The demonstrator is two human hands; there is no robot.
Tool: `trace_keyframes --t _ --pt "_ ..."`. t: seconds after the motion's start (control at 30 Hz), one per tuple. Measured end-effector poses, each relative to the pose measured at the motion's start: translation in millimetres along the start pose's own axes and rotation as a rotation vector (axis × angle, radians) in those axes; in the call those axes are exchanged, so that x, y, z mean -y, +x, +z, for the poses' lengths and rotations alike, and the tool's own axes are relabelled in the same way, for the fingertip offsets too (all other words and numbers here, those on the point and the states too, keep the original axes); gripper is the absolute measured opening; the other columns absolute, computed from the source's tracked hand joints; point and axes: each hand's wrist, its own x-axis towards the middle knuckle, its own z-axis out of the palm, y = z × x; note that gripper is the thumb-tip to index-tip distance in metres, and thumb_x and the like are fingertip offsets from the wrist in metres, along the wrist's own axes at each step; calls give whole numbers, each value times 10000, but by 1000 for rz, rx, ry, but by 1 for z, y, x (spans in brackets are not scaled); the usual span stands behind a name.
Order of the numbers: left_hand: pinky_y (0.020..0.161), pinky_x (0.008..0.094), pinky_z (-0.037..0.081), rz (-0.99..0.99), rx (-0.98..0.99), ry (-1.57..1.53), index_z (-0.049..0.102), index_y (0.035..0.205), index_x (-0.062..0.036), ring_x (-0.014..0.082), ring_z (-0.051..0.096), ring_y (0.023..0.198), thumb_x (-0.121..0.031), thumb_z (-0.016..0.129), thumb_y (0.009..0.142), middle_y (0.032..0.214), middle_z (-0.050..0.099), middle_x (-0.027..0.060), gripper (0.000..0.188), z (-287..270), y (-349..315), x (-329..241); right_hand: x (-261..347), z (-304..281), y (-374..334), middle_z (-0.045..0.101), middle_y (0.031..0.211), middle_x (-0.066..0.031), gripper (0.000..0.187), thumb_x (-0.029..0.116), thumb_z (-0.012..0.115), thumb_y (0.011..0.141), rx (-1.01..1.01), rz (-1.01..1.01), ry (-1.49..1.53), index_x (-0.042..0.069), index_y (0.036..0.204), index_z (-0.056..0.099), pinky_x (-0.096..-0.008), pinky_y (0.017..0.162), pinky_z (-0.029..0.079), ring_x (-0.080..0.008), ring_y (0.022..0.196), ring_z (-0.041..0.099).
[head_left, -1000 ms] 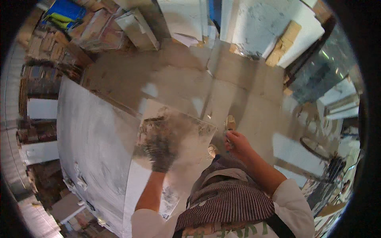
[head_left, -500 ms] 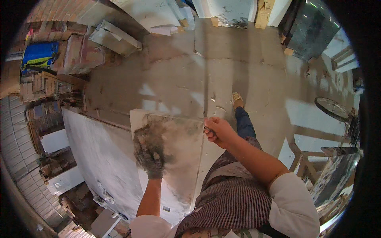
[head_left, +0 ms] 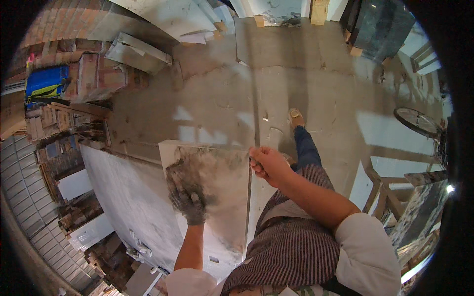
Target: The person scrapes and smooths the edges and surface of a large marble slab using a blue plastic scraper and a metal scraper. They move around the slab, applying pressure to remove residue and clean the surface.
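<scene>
My left hand [head_left: 186,200], in a dirty dark grey glove, lies flat on the face of a pale stone slab [head_left: 229,172]. Its fingers are stretched out over a dark, smeared patch; whether a thin pad lies under the palm cannot be seen. At the slab's far right corner is my bare right hand [head_left: 266,163], its fingers curled in a pinch close to the edge. Whatever those fingers hold, if anything, is hidden.
A larger white slab [head_left: 123,190] stands left of the smeared one. Stacked wooden pieces [head_left: 54,118] and a blue bag [head_left: 47,83] fill the left side. To the right are a bicycle wheel [head_left: 417,122], a wooden frame [head_left: 377,190] and a dark slab [head_left: 382,32].
The whole view has shifted slightly. My left hand stays on the smeared patch, a little lower in the picture. My right hand keeps its pinch at the slab's corner.
</scene>
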Motion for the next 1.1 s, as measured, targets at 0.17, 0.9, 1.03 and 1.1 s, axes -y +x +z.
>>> trace_keyframes --t 0.17,0.9,1.03,1.1 --pt "1074 566 244 0 -19 -72 275 1496 -73 442 312 1338 -595 251 961 1523 268 214 748 7 -9 13 -4 1 1 514 713 -7 279 321 651 923 7 -6 -14 105 834 497 -208 436 300 -61 541 425" --pt "1073 571 242 24 -27 -26 282 1494 -67 438 313 1341 -590 265 963 1495 292 245 746 -6 2 -4 19 3 14 474 641 9 296 264 692 877 34 13 -42 105 730 490 -235 417 263 -66 481 367" --pt "1072 559 242 -34 28 -100 279 1495 -65 437 316 1340 -577 273 965 1489 307 243 737 -4 1 -2 18 8 7 478 637 8 292 258 694 874 -46 25 -69 102 737 489 -233 412 269 -67 477 371" --pt "1075 554 238 -7 2 -64 278 1495 -65 437 317 1340 -578 269 965 1490 311 237 738 -10 6 -12 24 11 8 498 653 3 279 255 686 883 -57 24 -97 102 761 488 -225 407 284 -60 481 387"
